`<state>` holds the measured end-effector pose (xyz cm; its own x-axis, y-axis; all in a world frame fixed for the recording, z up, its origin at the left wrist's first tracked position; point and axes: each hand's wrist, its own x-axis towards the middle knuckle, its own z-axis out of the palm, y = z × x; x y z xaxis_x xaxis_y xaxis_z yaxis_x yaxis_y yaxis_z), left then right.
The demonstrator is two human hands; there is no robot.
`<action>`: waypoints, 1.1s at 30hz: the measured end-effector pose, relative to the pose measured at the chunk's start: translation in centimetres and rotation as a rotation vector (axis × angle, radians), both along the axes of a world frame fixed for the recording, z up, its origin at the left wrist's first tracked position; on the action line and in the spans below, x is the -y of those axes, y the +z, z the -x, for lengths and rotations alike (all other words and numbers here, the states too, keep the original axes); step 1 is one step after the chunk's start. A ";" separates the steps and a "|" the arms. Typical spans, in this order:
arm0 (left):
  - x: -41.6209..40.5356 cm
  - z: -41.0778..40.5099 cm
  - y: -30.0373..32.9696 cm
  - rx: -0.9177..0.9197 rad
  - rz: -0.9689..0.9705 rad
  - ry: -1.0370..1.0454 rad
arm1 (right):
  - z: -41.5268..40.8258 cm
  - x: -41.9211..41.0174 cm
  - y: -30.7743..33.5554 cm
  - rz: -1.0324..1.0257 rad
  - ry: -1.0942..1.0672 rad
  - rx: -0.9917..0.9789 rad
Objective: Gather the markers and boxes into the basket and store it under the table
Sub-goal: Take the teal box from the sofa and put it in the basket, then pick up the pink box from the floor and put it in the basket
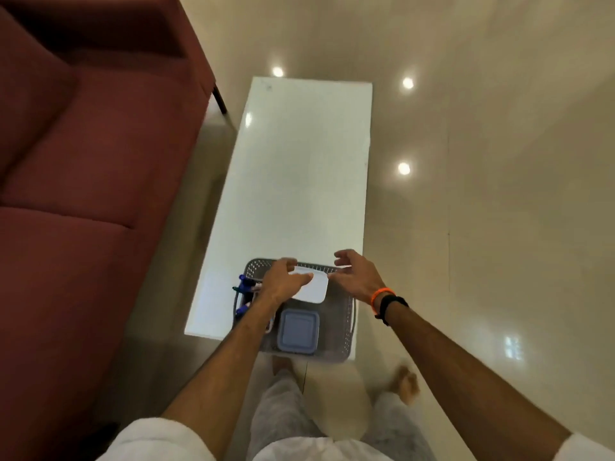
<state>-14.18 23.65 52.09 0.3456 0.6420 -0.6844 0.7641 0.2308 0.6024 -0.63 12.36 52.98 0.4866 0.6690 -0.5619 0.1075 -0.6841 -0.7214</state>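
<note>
My grey perforated basket (336, 331) sits at the near end of the white table (299, 168), its long axis running away from me, along the table's length. Both my hands are over its far half. My left hand (283, 283) rests curled on the white box (311, 286), thumb across its top; whether it truly grips or only presses, I cannot tell. My right hand (357, 273) hovers loose and spread just beside the box's right edge, grasping nothing. The blue lidded box (298, 330) lies in the near half, directly below the white one, and the markers (244, 291) stand bunched against the left wall, under my left wrist. The rest of the tabletop looks bare, so gathering seems done (or nearly). Next I judge I need the basket's side walls: my right hand is nearer the right rim, my left must clear the markers. The maroon sofa (83, 181) crowds the table's left side; the tiled floor (482, 211) on the right is open.
</note>
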 end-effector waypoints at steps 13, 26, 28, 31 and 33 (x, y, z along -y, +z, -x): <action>7.6 -10.1 9.5 0.147 -0.155 0.276 | -15.1 6.4 9.3 -0.217 0.246 0.138; -1.7 -27.0 10.2 0.185 -0.247 0.283 | -32.8 -4.0 11.6 -0.287 0.294 0.196; -4.7 -30.3 9.7 0.189 -0.238 0.291 | -35.9 -7.2 11.6 -0.285 0.317 0.209; -9.4 -35.3 9.7 0.196 -0.231 0.312 | -40.7 -11.9 11.8 -0.263 0.362 0.231; -12.4 -38.6 9.9 0.198 -0.233 0.313 | -44.1 -14.9 11.9 -0.252 0.383 0.236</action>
